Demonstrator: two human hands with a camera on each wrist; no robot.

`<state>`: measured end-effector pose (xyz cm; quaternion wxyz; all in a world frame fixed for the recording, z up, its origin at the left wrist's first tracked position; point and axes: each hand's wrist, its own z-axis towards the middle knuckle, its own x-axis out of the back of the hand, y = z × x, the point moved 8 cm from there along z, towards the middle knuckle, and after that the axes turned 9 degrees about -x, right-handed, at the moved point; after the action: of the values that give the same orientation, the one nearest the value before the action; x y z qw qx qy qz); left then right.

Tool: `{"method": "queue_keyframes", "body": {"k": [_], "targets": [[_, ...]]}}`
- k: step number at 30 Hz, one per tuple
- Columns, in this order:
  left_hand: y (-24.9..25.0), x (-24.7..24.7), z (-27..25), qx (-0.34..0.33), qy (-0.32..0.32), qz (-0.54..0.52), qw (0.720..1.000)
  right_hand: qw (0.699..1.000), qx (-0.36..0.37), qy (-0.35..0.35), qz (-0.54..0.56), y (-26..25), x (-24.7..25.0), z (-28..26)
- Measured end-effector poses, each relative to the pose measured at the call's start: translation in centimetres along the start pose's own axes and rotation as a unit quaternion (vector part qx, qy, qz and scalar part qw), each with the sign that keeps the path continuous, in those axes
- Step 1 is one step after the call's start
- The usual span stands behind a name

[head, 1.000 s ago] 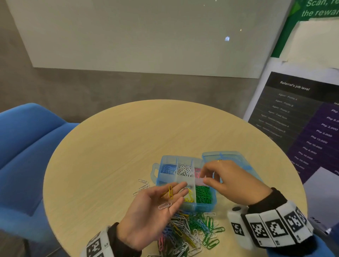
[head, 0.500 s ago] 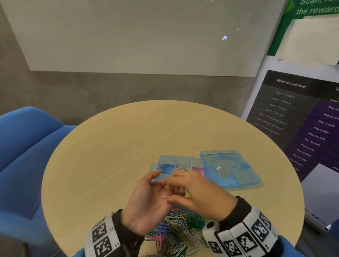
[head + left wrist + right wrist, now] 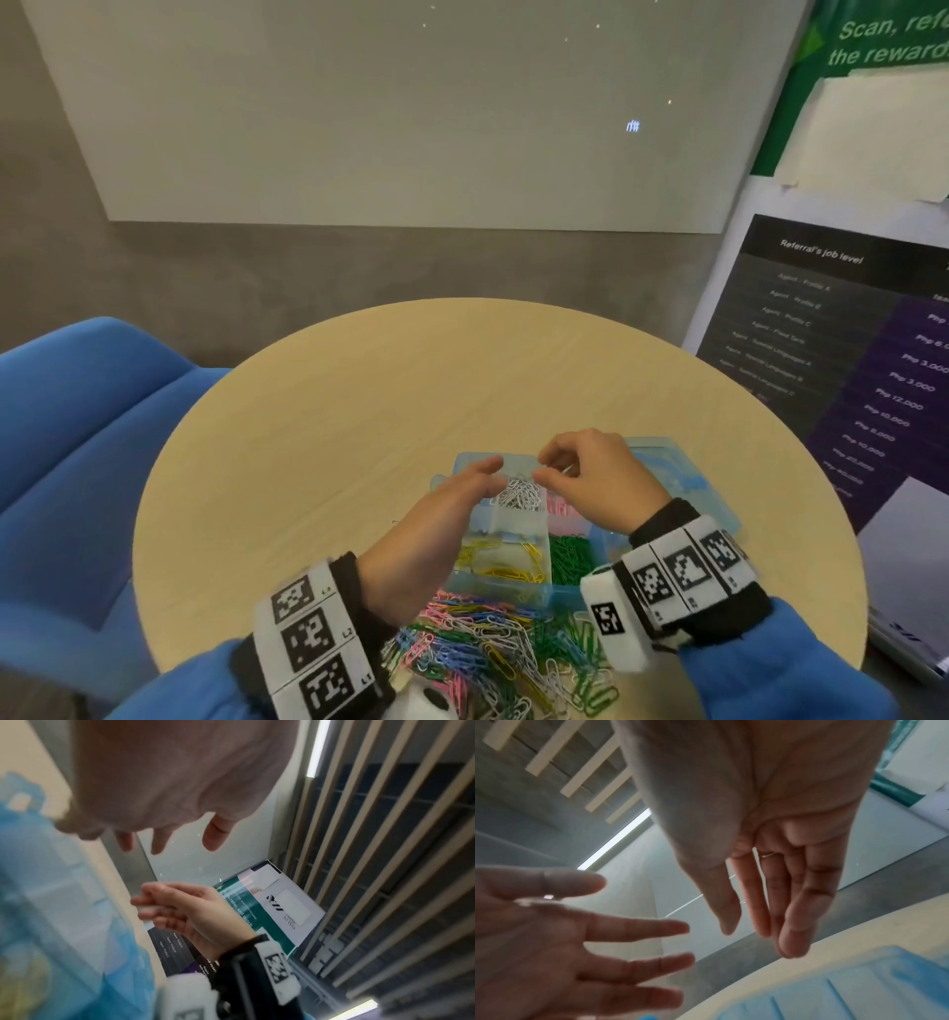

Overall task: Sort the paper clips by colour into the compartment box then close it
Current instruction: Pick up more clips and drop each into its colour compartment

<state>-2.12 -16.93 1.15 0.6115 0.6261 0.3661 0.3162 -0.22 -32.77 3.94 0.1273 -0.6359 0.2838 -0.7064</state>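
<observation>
Round table (image 3: 318, 462): compartment box (image 3: 529, 591) runs near-to-far, lid (image 3: 672, 478) rightward; left hand (image 3: 436, 524) and right hand (image 3: 595, 478) relaxed, empty.

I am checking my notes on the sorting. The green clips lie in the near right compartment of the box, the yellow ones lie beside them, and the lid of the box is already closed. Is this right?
Not quite. In the head view the lid is open, lying flat to the right of the box. The green clips are in the near right compartment with the yellow clips beside them, as you wrote.
</observation>
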Motion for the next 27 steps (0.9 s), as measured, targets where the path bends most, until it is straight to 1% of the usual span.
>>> {"method": "queue_keyframes", "body": {"k": [2,3,4,6,7,8,9,10,11,12,14,18,22,27], "targets": [[2.2,1.0,0.6,-0.049,0.006,0.079,0.996,1.000,0.006,-0.004,0.016,0.3,0.4,-0.5],[3.2,1.7,1.3,-0.070,0.007,0.148,0.986,1.000,0.009,-0.011,0.014,0.5,0.4,-0.9],[4.0,2.3,2.3,-0.085,0.003,0.230,0.969,1.000,0.009,-0.023,0.007,0.7,0.2,-1.2],[4.7,3.0,4.7,-0.083,-0.023,0.389,0.917,0.999,0.011,-0.051,-0.012,1.2,-0.3,-1.9],[4.3,3.2,5.8,-0.064,-0.045,0.465,0.882,0.997,0.016,-0.067,-0.023,1.3,-0.6,-2.1],[3.5,3.3,6.7,-0.040,-0.070,0.536,0.840,0.996,0.022,-0.081,-0.034,1.4,-0.8,-2.4],[2.7,3.3,7.4,-0.021,-0.093,0.596,0.797,0.994,0.027,-0.091,-0.046,1.4,-0.8,-2.6],[1.9,3.1,7.9,-0.010,-0.114,0.640,0.760,0.993,0.029,-0.100,-0.055,1.5,-0.8,-2.7],[1.2,2.8,8.2,-0.003,-0.131,0.665,0.736,0.992,0.030,-0.107,-0.059,1.5,-0.7,-2.8],[0.6,2.5,8.3,0.001,-0.141,0.676,0.724,0.991,0.031,-0.115,-0.060,1.7,-0.7,-2.8],[-0.1,2.0,8.6,0.005,-0.151,0.676,0.722,0.990,0.026,-0.128,-0.060,2.0,-0.6,-2.9],[-0.8,1.9,8.9,0.014,-0.137,0.658,0.740,0.989,0.014,-0.135,-0.058,2.7,-0.6,-2.6],[-1.1,2.2,9.0,0.026,-0.130,0.650,0.749,0.989,0.012,-0.133,-0.059,2.9,-0.7,-2.3],[-1.5,3.0,9.2,0.059,-0.120,0.609,0.782,0.989,0.010,-0.134,-0.064,2.9,-1.0,-2.2]]}}
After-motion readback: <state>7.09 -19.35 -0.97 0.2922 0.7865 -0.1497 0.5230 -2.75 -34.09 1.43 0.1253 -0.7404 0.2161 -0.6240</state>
